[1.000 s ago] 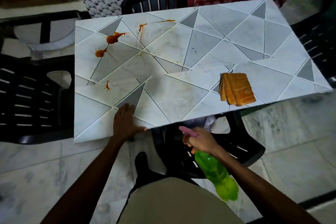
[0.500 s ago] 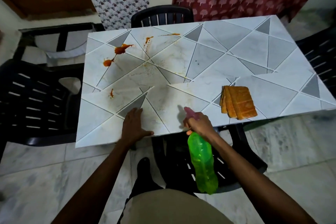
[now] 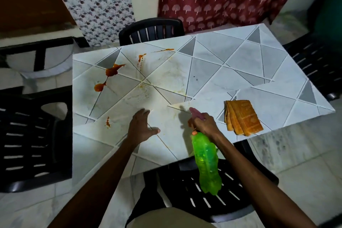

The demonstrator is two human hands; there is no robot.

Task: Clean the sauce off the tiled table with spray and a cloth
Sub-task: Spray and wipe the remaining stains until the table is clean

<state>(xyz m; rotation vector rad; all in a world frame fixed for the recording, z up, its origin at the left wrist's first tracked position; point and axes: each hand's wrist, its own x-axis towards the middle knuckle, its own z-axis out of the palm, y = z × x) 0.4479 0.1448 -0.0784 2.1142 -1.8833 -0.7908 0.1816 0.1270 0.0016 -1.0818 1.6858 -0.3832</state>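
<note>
Green translucent plastic forms the spray bottle (image 3: 206,161), but its trigger is hidden under the right hand (image 3: 204,126), whose fingers curl around the bottle's neck just behind the pink nozzle (image 3: 196,114). The bottle's lower end is blurred, and it hangs past the near edge of the white and grey triangle-tiled table (image 3: 240,57), over the seat of a black slatted plastic chair (image 3: 212,196) that the table top partly covers. Both forearms are cut off by the bottom of the picture.

Compared with half a second ago, both hands have moved further in over the table. The nozzle is now above the tiles rather than at the edge. The left hand (image 3: 141,128) lies on the tiles with fingers straight and thumb spread, holding nothing; whether the palm presses down cannot be told.

How much liquid the bottle holds is not clear through the plastic.

Orange-red sauce splashes (image 3: 112,71) lie on the far left part of the table, well apart from the nozzle. A folded orange cloth (image 3: 242,117) lies near the table's near edge, just right of the right hand, not touching it.
</note>
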